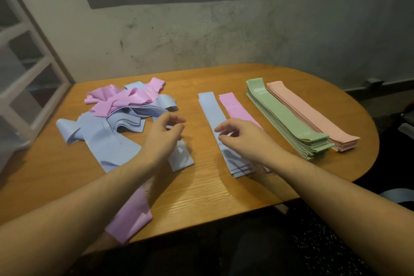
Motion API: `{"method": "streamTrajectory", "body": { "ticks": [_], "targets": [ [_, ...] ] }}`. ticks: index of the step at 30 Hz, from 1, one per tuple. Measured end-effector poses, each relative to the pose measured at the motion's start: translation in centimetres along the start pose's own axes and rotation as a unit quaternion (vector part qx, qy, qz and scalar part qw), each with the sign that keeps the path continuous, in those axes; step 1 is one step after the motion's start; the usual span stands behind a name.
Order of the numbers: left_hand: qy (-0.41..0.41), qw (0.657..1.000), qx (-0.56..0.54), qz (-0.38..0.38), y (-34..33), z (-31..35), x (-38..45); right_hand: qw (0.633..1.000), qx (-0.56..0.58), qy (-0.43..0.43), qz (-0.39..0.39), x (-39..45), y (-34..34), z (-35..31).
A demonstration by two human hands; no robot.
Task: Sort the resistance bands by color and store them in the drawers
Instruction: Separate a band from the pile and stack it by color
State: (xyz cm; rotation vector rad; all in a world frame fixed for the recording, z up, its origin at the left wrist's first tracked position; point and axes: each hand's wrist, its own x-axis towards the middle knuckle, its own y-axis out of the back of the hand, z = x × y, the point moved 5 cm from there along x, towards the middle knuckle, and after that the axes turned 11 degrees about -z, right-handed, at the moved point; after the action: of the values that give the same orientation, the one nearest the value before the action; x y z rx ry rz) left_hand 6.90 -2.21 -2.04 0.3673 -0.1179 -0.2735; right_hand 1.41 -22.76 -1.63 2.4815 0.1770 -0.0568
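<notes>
Both hands' empty grip above blue bands (215, 116)

Single head-worn wide-angle view, looking forward and down from above the near edge of a wooden table (201, 190), close enough that both forearms run in from the bottom corners and the left hand (164, 135) and right hand (243, 135) sit mid-frame. It faces a stained wall (224, 36) straight behind the table, with a white frame (29, 69) at the left edge and dark floor at the right. Edges bend from lens distortion; no second view to overlap with.
</notes>
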Motion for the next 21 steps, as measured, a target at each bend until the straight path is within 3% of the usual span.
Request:
{"method": "streamTrajectory", "body": {
  "ticks": [8,17,21],
  "targets": [
    [-0.034,0.985,0.171,0.011,4.5,-4.6,-2.4,0.996,-0.064,0.031,-0.048,2.5,-5.0,-2.2],
    [-0.032,0.995,0.087,0.045,4.8,-4.8,-2.3,0.998,0.058,0.012,0.005,7.8,-7.7,-3.9],
    [-0.034,0.996,0.071,0.044,4.8,-4.7,-2.3,0.999,0.038,0.015,0.029,9.9,-8.1,-4.2]
  ]
}}
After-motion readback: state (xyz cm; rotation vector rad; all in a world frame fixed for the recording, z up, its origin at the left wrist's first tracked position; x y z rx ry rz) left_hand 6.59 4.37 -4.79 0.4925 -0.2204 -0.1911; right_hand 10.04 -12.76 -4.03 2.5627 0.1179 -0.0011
